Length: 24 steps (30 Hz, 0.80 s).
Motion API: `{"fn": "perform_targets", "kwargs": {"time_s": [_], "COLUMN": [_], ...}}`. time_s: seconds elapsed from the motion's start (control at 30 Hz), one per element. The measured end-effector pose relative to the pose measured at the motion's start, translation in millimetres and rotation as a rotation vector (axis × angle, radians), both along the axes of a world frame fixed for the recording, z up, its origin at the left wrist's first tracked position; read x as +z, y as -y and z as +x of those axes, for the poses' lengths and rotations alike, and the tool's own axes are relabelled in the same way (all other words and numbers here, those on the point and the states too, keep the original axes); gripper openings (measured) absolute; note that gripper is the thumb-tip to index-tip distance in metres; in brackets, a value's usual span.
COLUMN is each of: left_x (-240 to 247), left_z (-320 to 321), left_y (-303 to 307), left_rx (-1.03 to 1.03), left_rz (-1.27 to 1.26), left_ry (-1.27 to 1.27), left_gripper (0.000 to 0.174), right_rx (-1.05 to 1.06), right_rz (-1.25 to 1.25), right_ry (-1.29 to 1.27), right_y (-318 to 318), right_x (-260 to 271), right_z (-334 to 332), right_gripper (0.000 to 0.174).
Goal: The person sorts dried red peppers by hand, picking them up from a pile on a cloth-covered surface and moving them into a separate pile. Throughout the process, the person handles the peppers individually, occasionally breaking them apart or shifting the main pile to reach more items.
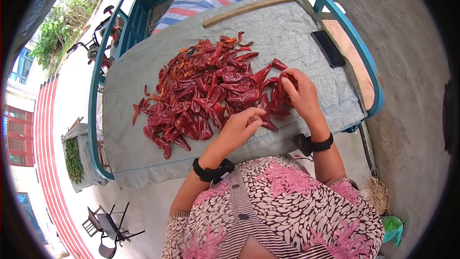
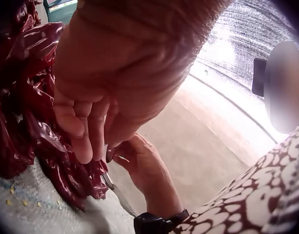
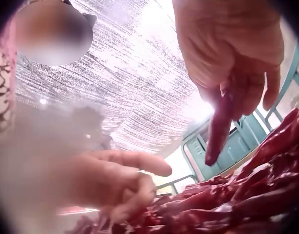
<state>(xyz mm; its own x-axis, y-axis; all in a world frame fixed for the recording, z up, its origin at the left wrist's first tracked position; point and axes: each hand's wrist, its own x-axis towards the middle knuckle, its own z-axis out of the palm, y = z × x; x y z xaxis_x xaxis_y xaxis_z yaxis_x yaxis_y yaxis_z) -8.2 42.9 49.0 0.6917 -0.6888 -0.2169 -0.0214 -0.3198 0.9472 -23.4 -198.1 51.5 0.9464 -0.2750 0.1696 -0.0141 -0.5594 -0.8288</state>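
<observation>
Chilli pile [image 1: 206,91] spread over middle of grey cloth [image 1: 143,153]. Both hands work at pile's near-right edge.

Right hand [image 1: 301,93] at pile's 3 o'clock, fingers curled, pinching one chilli [image 3: 219,124]; chilli hangs point-down just above pile.

Left hand [image 1: 237,129] at pile's 5 o'clock, at 7 o'clock from right hand, near it but apart. Fingers [image 2: 86,141] curled, tips touching chillies at pile edge; actual grip on one: cannot tell.

Phone [image 1: 327,48] flat on cloth at 1 o'clock from right hand, well apart.
</observation>
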Motion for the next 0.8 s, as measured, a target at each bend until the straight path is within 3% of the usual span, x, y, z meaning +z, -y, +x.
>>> {"fn": "perform_targets", "kwargs": {"time_s": [0.07,0.2,0.3,0.4,0.5,0.63,0.8], "left_x": [-2,-3,-6,-3,6,-3,10], "left_z": [-2,-3,-5,-6,-8,-6,-7], "left_y": [-1,-3,-3,-7,-9,-12,3], "left_rx": [-0.008,-0.002,-0.001,0.012,0.035,0.130,0.243], "left_rz": [0.015,0.008,-0.006,0.007,0.018,-0.107,-0.226], "left_ry": [0.017,0.013,0.032,0.016,-0.016,-0.016,-0.003], "left_gripper": [0.034,0.033,0.033,0.032,0.031,0.035,0.041], "right_rx": [-0.052,-0.026,0.152,0.247,0.252,0.097,0.355], "right_rz": [-0.512,-0.602,-0.810,-0.871,-0.810,-0.728,-0.690], "right_ry": [-0.033,0.310,0.208,0.085,0.102,0.343,0.473], "right_y": [14,1,-9,-8,-5,-6,-13], "right_x": [-11,-24,-44,-57,-51,-10,-4], "right_z": [8,32,40,52,56,40,21], "right_gripper": [0.031,0.036,0.037,0.032,0.017,0.016,0.023]}}
